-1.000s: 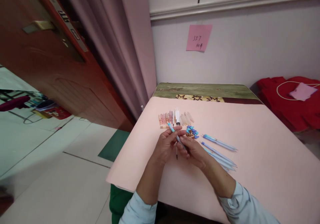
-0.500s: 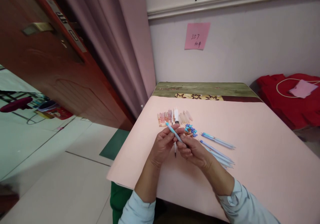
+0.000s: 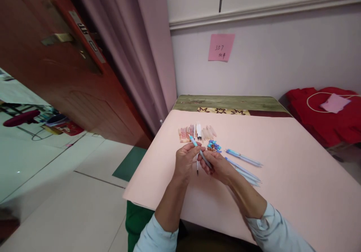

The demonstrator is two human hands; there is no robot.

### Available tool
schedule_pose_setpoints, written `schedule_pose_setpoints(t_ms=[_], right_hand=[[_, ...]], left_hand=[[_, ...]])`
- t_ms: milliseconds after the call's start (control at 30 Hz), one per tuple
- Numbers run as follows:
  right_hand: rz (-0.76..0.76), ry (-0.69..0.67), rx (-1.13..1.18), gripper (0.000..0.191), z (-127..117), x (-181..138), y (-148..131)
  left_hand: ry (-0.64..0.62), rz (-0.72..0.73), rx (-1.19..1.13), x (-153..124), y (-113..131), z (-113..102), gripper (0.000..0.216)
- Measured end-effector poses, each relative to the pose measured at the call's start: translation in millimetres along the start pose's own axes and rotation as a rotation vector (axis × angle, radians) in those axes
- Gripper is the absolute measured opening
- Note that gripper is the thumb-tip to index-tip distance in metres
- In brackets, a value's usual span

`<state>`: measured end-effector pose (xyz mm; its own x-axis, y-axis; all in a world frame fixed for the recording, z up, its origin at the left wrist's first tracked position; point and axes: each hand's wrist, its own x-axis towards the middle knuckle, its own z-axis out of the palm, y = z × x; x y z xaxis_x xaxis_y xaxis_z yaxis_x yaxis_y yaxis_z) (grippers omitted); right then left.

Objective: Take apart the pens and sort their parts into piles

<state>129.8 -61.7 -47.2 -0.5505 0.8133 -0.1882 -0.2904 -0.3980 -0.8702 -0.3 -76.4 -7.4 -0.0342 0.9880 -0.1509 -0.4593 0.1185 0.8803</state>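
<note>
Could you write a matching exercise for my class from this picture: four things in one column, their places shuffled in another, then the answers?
Things
1. pen with a grey section
2. small blue and brown pieces
3. pink note reading 357
4. red fabric

Places
A. on the wall
B. between left hand and right hand
C. at the picture's right edge
D. on the pink table cover

Pairs: 1-B, 2-D, 3-A, 4-C
</note>
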Motion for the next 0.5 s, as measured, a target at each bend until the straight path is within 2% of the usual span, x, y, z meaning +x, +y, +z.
schedule_pose_setpoints(t_ms=[167,233,400,500], right_hand=[[-0.093,0.176,-0.141,0.043,9.4,-2.8,-5.7],[-0.103,0.173,-0.077,0.041,11.2,-5.5,-9.7],[0.144,-0.242,0.344,0.040,1.7,-9.6,-13.5],[0.226,-0.337,0.483,0.037,-5.5,-7.4,-9.6]], left_hand=[[0.078,0.035,0.001,3.8,1.2,10.5,0.031],[0.085,0.030,-0.030,7.3,1.7,11.3,0.028],[-0.110,-0.117,-0.097,12.1,0.0,0.4,0.027],[-0.150,-0.112,-0.146,11.0,-3.3,-5.8,0.033]])
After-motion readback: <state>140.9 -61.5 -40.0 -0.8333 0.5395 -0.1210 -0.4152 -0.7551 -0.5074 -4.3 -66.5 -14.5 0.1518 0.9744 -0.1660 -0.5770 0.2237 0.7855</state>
